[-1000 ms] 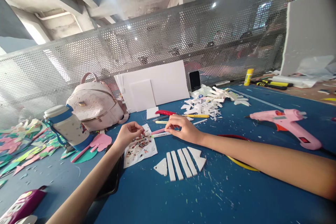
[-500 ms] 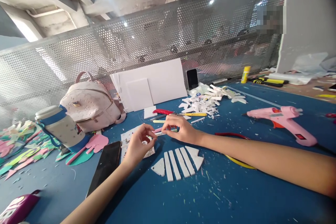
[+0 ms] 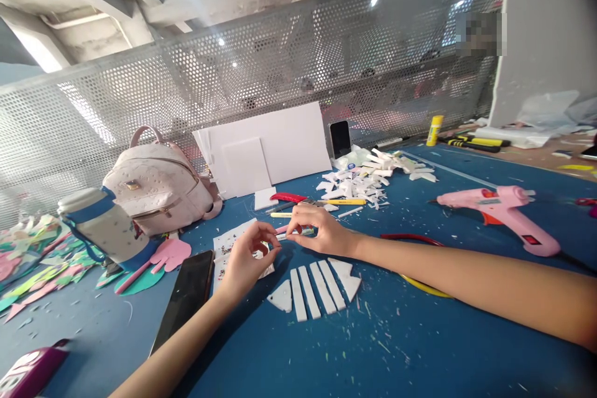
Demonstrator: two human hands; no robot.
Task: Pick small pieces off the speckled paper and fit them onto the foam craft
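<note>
- Though both hands hover over the counter [image 3: 396,354], neither touches the white pcs; fingertips face each other w/ a small gap btwn.
- L hand [image 3: 254,255]: fingers curled, thumb close to index, narrow gap. It's over the edge of the paper [image 3: 227,239], which has dark specks on it. Can't tell if a tiny bit is held.
- R hand [image 3: 321,230]: narrow pinch; can't tell if thumb & index meet or grip anything. Pink stick [image 3: 282,229] & white pen [image 3: 305,232] show right by its fingertips.
- White pcs lie flat in a row, nearer the wearer than the hands: triangle [image 3: 282,297] at L w/ a dark dot, four strips [image 3: 298,295] mid, notched pc [image 3: 347,280] at R.
- Done, I'd say: pcs cut & set in order, roughly fish-shaped.
- Left, prob.: pcs look loose, gaps btwn, no join seen; strips look plain white, no specks visible on them.
- Around: glue gun [image 3: 501,205] far R, lying on its side, not in hand; scrap pile [image 3: 359,180] behind R hand; yellow pen [image 3: 346,202] in front of the pile; dark phone [image 3: 184,298] flat, L of paper; glue stick [image 3: 434,130] upright at back R.
</note>
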